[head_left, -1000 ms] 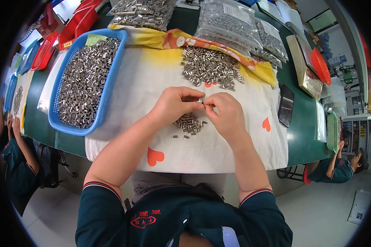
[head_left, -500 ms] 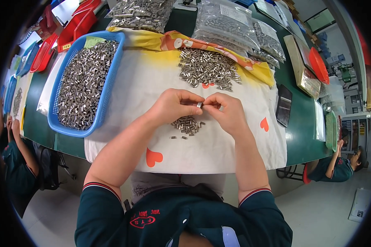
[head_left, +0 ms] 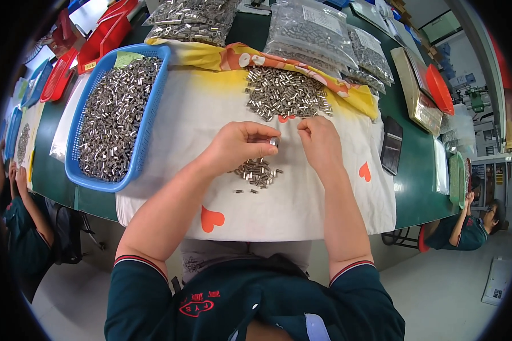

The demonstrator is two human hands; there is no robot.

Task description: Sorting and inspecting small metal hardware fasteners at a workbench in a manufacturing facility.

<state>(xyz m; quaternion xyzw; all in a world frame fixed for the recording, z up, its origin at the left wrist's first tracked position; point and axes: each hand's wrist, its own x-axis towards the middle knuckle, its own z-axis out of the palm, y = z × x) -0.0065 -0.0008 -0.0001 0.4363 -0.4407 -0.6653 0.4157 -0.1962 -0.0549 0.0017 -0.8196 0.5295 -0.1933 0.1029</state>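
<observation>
My left hand [head_left: 242, 146] is closed in a pinch over the cloth, holding a small shiny metal sleeve [head_left: 274, 141] between thumb and fingers. Apart from it, to the right, my right hand [head_left: 320, 141] has its fingertips pressed together; whatever they may hold is hidden. It lies just below a far pile of short metal sleeves [head_left: 284, 94]. Beneath my left hand a smaller pile of the same sleeves [head_left: 259, 171] rests on the white cloth [head_left: 170, 153], with a couple lying loose at its near edge.
A blue plastic basket [head_left: 74, 145] full of small metal sleeves stands at the left. Clear bags of metal parts [head_left: 310, 34] line the back behind a yellow cloth edge [head_left: 233, 55]. A dark phone-like slab [head_left: 391, 145] lies on the right. Other people sit at both sides.
My right hand has drawn away from my left, moving right and slightly farther from me. My left hand stays nearly in place with the metal sleeve.
</observation>
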